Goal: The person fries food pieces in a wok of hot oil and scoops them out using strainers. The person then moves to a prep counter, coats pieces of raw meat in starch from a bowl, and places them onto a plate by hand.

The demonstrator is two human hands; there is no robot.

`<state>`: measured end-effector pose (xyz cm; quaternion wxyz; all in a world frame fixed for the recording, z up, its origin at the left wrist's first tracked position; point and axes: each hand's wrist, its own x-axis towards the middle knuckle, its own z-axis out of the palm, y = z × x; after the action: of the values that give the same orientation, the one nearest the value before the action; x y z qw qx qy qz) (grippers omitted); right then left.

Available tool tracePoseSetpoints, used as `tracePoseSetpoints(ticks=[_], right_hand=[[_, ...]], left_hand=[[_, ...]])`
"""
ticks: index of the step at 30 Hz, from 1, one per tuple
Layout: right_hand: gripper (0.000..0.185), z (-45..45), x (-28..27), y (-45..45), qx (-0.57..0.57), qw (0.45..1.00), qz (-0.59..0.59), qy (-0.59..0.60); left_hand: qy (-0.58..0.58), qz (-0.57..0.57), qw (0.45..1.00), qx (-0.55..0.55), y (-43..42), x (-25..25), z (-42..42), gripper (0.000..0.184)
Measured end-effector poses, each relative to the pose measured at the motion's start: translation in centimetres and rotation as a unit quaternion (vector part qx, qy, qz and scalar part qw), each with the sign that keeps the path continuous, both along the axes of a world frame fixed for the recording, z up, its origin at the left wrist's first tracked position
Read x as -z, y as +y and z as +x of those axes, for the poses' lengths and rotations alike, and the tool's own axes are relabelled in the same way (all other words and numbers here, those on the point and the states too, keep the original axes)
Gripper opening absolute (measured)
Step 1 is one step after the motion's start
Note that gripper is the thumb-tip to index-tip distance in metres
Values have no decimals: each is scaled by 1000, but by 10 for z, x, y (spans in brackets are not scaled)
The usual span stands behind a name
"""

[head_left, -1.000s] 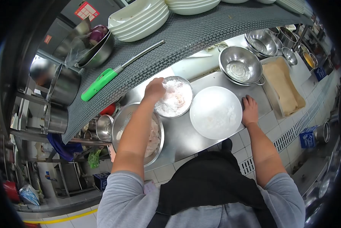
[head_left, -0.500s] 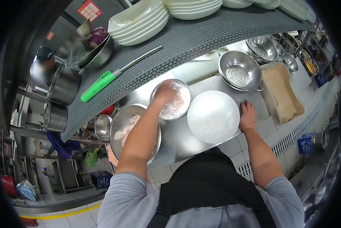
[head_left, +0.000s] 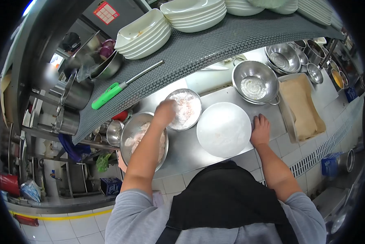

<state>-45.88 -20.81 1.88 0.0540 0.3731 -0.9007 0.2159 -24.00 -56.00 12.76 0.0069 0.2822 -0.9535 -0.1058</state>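
My left hand is at the left rim of a metal bowl of white flour, with pinkish pieces showing in the flour. Its fingers are blurred and partly hidden, so any hold is unclear. Beneath my left forearm, a metal colander contains pale raw meat pieces. My right hand lies flat near the counter's front edge, fingers extended, just right of a large white round dish with some white powder on it.
Steel bowls and a paper-lined tray stand to the right. Across the back runs a matted shelf bearing stacked white dishes and a green-handled lighter. A person is partly visible at far left.
My left hand has moved left from over the middle of the flour to the bowl's left rim, uncovering the pinkish pieces. My right hand stays by the white dish. The view has shifted slightly.
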Motion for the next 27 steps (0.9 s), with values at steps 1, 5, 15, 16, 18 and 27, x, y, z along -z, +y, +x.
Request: tracePoseSetpoints(ticks=[1, 5, 15, 16, 18, 27], right_hand=[[38, -1, 0, -1, -1, 1000, -1, 0], [39, -3, 4, 2, -7, 1000, -11, -11], [41, -5, 8, 3, -12, 1000, -5, 0], [41, -5, 9, 2, -13, 1000, -8, 1], [41, -4, 8, 2, -10, 1000, -9, -4], [40, -4, 1, 0, -3, 1000, -2, 2]], left_hand=[[-9, -5, 1000, -16, 12, 3, 7, 20], [-16, -73, 997, -34, 43, -14, -8, 20], [-153, -100, 981, 60, 55, 22, -50, 25], [-66, -33, 997, 10, 48, 19, -46, 29], [19, 33, 999, -37, 39, 10, -44, 33], [91, 67, 992, -57, 29, 14, -46, 35]])
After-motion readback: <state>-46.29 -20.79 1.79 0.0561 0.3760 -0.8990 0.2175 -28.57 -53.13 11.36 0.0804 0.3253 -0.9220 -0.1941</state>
